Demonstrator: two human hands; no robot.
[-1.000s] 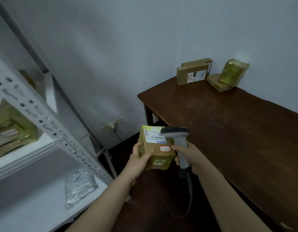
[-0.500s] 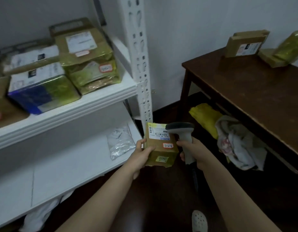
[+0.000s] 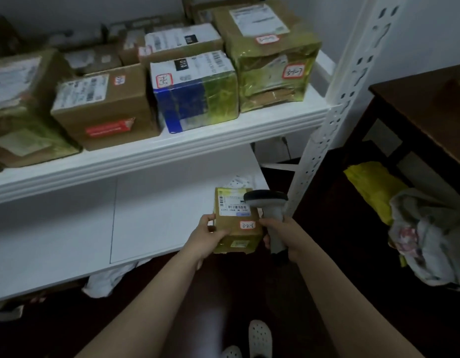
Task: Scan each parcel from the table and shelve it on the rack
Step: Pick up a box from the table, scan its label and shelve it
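My left hand (image 3: 206,237) grips a small brown parcel (image 3: 236,226) by its left side; the parcel has a white barcode label and a red-bordered sticker on top. My right hand (image 3: 284,236) holds a grey handheld scanner (image 3: 269,210) by its handle, with the scanner's dark head over the parcel's right upper corner. Both are in front of the white rack (image 3: 156,153), level with its lower shelf (image 3: 68,228). The rack's upper shelf carries several taped cardboard parcels (image 3: 197,91).
The rack's perforated white post (image 3: 334,104) stands just right of the scanner. The dark wooden table (image 3: 430,109) is at the right edge, with a yellow bag (image 3: 373,187) and bundled cloth (image 3: 430,233) under it. A crumpled bag (image 3: 240,180) lies on the lower shelf.
The view has swung left from the table to the rack, which now fills the frame. My hands keep the same hold on the parcel and the scanner.
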